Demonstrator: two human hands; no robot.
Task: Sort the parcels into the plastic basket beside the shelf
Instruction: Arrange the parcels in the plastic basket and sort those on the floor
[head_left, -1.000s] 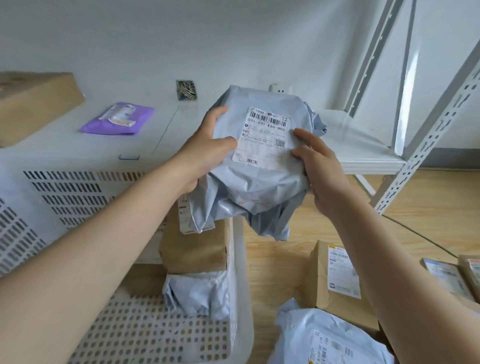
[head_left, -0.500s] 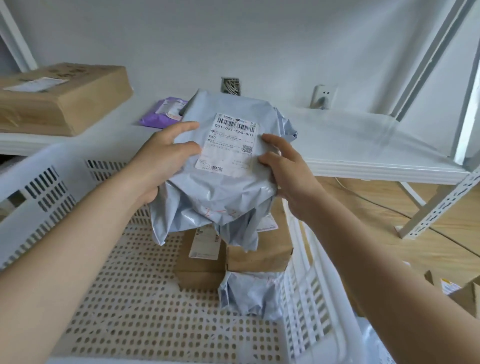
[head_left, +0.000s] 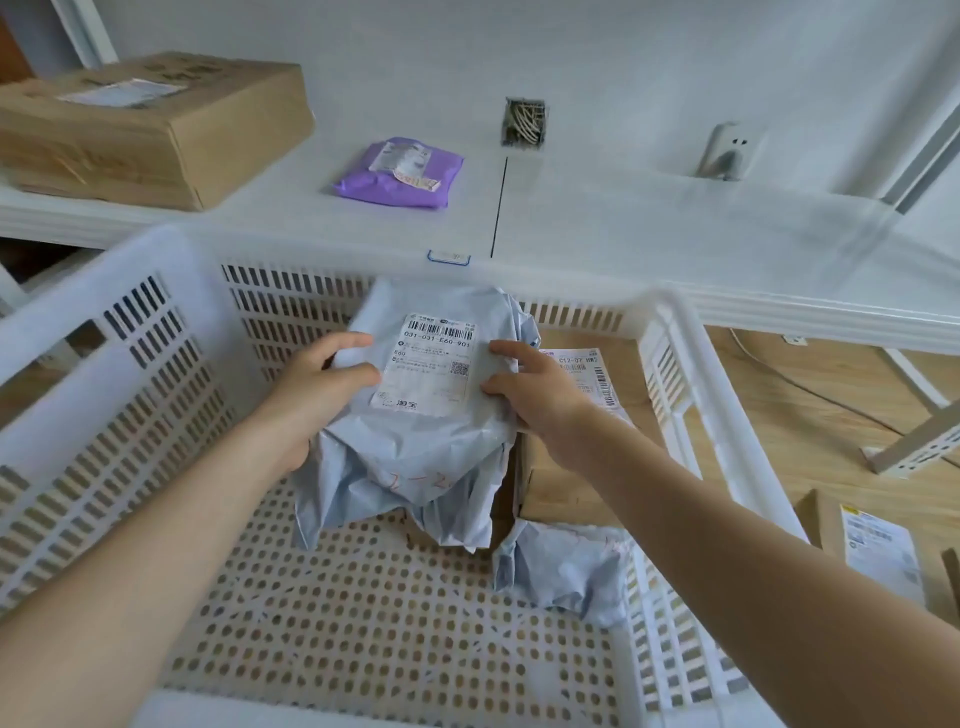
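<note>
1. White plastic basket: perforated floor, slotted walls. The near part of the floor shows only its holes; parcels sit toward the far right corner.
2. Small grey poly bag: crumpled, lying on the basket floor against the right wall, nearest of the contents.
3. Brown carton: stands just behind the small bag, with a white label on its top, partly hidden by the right forearm.
4. Grey poly mailer: the item in hand, inside the basket, just left of the carton and touching or nearly touching it. Whether its loose lower folds rest on the floor cannot be told. Printed label faces up.
5. Left hand: grips the mailer's left edge, thumb curled onto the top face, fingers underneath and out of sight.
6. Right hand: holds the right edge, thumb and forefinger pinching beside the label.
7. Handling note (judgement): the wrinkled film and sagging folds suggest soft, light contents, unlikely to be fragile. The film looks slick, so hold the bulk at both sides, as here, not the loose flaps.
8. Floor parcels: a labelled carton lies outside the basket at right, not yet sorted.
9. White shelf: beyond the basket, bearing a purple mailer and a large cardboard box.
</note>
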